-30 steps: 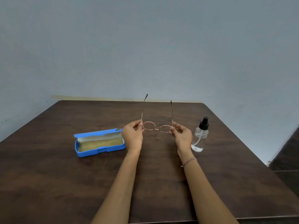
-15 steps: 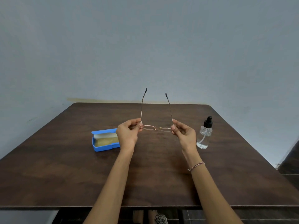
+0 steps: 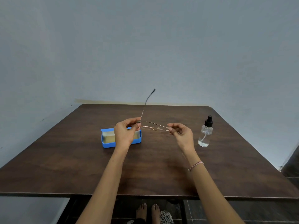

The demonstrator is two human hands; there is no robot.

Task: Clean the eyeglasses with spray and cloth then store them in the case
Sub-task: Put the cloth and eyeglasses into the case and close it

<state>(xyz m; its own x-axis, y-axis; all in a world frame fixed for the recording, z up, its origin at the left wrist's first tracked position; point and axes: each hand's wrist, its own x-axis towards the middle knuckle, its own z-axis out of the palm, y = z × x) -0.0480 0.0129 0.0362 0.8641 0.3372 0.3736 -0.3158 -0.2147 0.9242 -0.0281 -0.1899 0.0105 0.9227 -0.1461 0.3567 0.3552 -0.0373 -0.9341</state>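
Head view: eyeglasses (image 3: 153, 128) are held above the table (image 3: 161, 175), spanning the gap between both hands. Frame long axis runs 9-to-3, right end a touch lower.

Left hand (image 3: 124, 135) pinches the 9 o'clock end at the hinge, thumb and forefinger curled on it. Right hand (image 3: 182, 135) pinches the 3 o'clock end the same way, other fingers loosely curled.

Folded temple (image 3: 152, 123) lies across the front toward 9. Open temple (image 3: 144, 107) sticks out from the left hinge toward 12.

We judge we're mid-fold: the open temple has to swing from 12 down toward 3. The left hand sits on that hinge, so it's the nearer one, and the right only steadies.

Case (image 3: 106, 143) lies open on the table at roughly 8 o'clock from the frame, partly behind the left hand. Its long axis is also about 9-to-3, so we expect no rotation for the drop-in.

Spray bottle (image 3: 205, 135) stands upright at 3 o'clock, near the right hand, not held.

Yellowish fill in the case could be lining or cloth; we can't tell.
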